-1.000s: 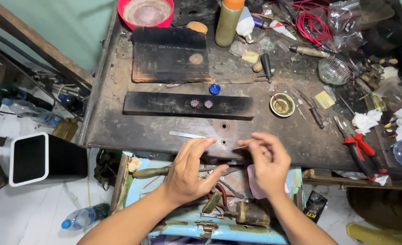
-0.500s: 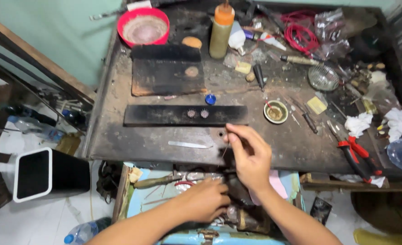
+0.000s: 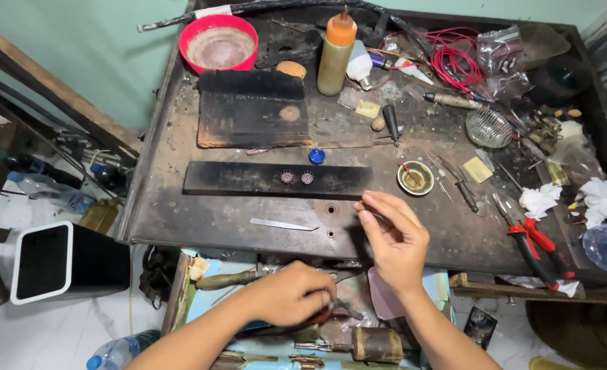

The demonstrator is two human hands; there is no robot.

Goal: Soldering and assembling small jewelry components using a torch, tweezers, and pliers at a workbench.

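My right hand (image 3: pixel 394 236) hovers over the front edge of the dark metal workbench (image 3: pixel 180 219), its fingertips pinched together near two small holes in the top; whether something tiny sits between them I cannot tell. My left hand (image 3: pixel 291 296) is lower, in the open drawer (image 3: pixel 180 301) under the bench, curled around a small tool among the clutter there. On a long black slab (image 3: pixel 249 180) lie two small round spiky metal pieces (image 3: pixel 296 177). A thin metal strip (image 3: pixel 283 224) rests on the bench just left of my right hand.
A charred block (image 3: pixel 252 113), red bowl (image 3: pixel 218 42), orange-capped bottle (image 3: pixel 334 53), small brass dish (image 3: pixel 415 178), blue cap (image 3: pixel 316 155), red wire (image 3: pixel 454 62) and red-handled pliers (image 3: pixel 533 240) crowd the bench. A black bin (image 3: pixel 64 264) and plastic bottles stand on the floor at left.
My left hand dropped from the bench edge into the drawer and closed on a tool. My right hand lifted and moved right over the bench top. The view shifted down.
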